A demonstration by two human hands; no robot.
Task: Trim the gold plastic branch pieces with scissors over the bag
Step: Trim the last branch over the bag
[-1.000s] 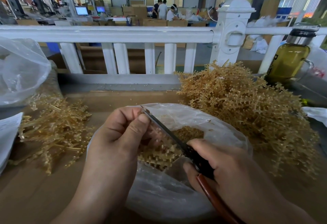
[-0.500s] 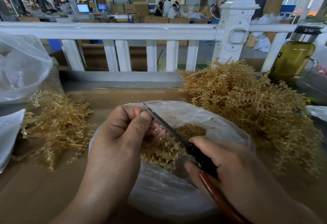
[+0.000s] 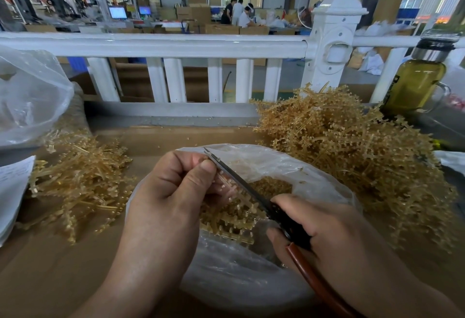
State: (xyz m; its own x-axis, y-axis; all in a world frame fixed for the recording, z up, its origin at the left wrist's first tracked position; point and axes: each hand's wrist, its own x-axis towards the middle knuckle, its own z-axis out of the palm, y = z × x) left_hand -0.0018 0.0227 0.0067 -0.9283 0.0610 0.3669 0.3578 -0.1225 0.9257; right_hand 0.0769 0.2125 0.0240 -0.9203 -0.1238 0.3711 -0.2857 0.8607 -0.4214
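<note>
Nearest, the right hand (image 3: pixel 339 237) has its fingers curled tight round the dark handles of the scissors (image 3: pixel 251 192), a red-brown grip running back under the palm. The blades slant up and left as one thin line, their tip just beside the left thumb. The left hand (image 3: pixel 173 197) is fisted, thumb and fingers pinching a gold branch (image 3: pixel 226 217). The branch hangs below the thumb and touches the blades, directly above the open mouth of the bag (image 3: pixel 314 182). This clear bag sits on the brown counter (image 3: pixel 50 267) between the two wrists, with small gold bits (image 3: pixel 273 185) lying inside it.

Left of the hands a loose pile (image 3: pixel 83 182) of gold stems lies on the counter, with white paper (image 3: pixel 12 184) at the frame edge. To the right is a much bigger heap (image 3: pixel 352 156) of gold branches. Behind the pile stands a second bag (image 3: pixel 30 96), clear and puffed. Behind the heap a bottle (image 3: pixel 415 86) of yellow-green liquid stands upright. A white railing (image 3: pixel 176 44) runs along the back of the counter, and past it is a workshop floor with boxes, screens and several people.
</note>
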